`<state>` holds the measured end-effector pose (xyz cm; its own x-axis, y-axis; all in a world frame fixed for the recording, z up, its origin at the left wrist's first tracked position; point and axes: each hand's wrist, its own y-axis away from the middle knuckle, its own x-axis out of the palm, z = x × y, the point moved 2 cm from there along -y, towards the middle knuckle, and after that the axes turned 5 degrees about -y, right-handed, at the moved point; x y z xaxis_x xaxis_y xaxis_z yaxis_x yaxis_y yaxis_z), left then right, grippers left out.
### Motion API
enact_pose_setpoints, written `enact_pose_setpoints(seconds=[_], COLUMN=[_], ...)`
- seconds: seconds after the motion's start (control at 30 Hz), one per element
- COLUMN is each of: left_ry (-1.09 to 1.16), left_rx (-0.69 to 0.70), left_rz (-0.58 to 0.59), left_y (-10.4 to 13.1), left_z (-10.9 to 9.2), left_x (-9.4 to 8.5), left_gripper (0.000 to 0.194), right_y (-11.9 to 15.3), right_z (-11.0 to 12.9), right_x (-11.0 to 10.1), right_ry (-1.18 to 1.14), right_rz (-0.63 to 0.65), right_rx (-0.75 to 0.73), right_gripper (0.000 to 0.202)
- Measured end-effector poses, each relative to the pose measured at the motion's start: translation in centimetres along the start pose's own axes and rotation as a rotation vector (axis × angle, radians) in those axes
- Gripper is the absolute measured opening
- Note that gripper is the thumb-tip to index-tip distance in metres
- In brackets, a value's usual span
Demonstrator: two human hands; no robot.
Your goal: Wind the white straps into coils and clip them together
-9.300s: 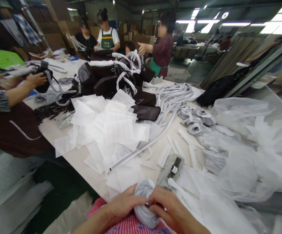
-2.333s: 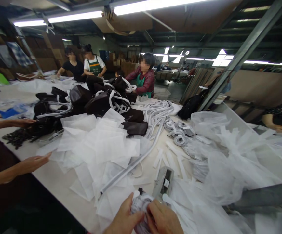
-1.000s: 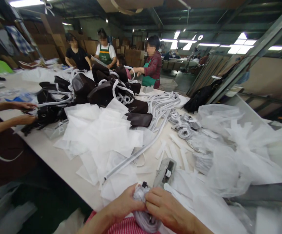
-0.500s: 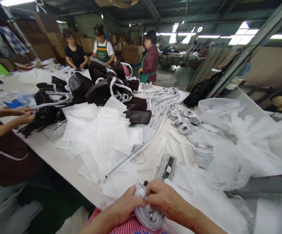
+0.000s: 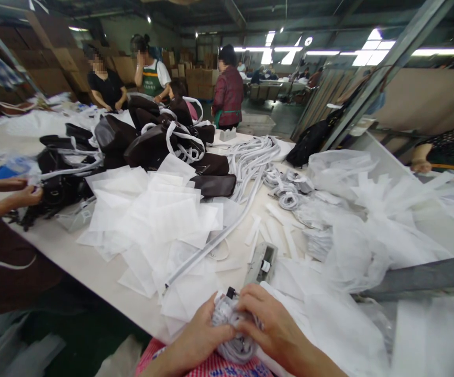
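A coiled bundle of white wrapped strap [image 5: 235, 350] rests at the table's near edge, over a red-and-white cloth. My left hand [image 5: 201, 335] grips its left side, thumb across the front. My right hand [image 5: 268, 317] has its fingers curled over the coil's upper right. A small black piece [image 5: 231, 292] sticks up at the top, between the hands. Just beyond stands a grey tape dispenser [image 5: 261, 264]. One long wrapped strap [image 5: 211, 245] runs diagonally across white sheets [image 5: 152, 209] to the left.
Dark brown bags [image 5: 148, 141] are heaped farther back, beside loose white straps [image 5: 254, 157]. Coiled straps [image 5: 288, 200] and clear plastic wrapping [image 5: 360, 246] lie to the right. Another person's hands [image 5: 26, 193] work at the left edge; several people stand beyond the table.
The view has turned slightly right. My hands have shifted on the coil, and the right fingers are more spread over it. A person at the back has raised a hand to the face.
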<state>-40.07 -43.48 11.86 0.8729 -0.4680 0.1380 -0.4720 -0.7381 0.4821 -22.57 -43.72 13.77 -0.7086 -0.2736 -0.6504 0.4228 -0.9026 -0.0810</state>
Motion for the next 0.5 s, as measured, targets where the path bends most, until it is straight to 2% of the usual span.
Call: enact_pose_setpoints(seconds=[0.07,0.1,0.17,0.23,0.3,0.4,0.5], left_ry=[0.040,0.090,0.223,0.346,0.421,0.403,0.259], left_rx=[-0.048,-0.065,-0.077,-0.085,-0.100,-0.118,-0.137], left_rz=[-0.027,-0.033,-0.044,-0.063,-0.062,-0.034,-0.117], left_y=[0.1,0.0,-0.2,-0.4,-0.5,-0.5,-0.5], left_z=[0.4,0.7,1.3,1.7,1.8,1.6,1.4], left_x=[0.0,0.0,0.2,0.4,0.6,0.7,0.5], left_gripper=[0.043,0.045,0.051,0.055,0.058,0.059,0.057], right_y=[1.3,2.0,3.3,4.1,4.5,4.4,3.7], right_z=[-1.3,-2.0,-3.1,-3.5,-3.4,-2.9,-2.1], right_x=[0.0,0.2,0.9,1.9,2.7,3.7,4.1], right_ry=[-0.229,-0.362,-0.625,-0.792,-0.840,-0.830,-0.807], right_rz=[-0.139,-0.164,-0.122,-0.033,-0.031,-0.159,-0.259], right_rx=[0.189,0.292,0.457,0.522,0.511,0.503,0.534], right_gripper=[0.042,0.058,0.075,0.076,0.077,0.081,0.060])
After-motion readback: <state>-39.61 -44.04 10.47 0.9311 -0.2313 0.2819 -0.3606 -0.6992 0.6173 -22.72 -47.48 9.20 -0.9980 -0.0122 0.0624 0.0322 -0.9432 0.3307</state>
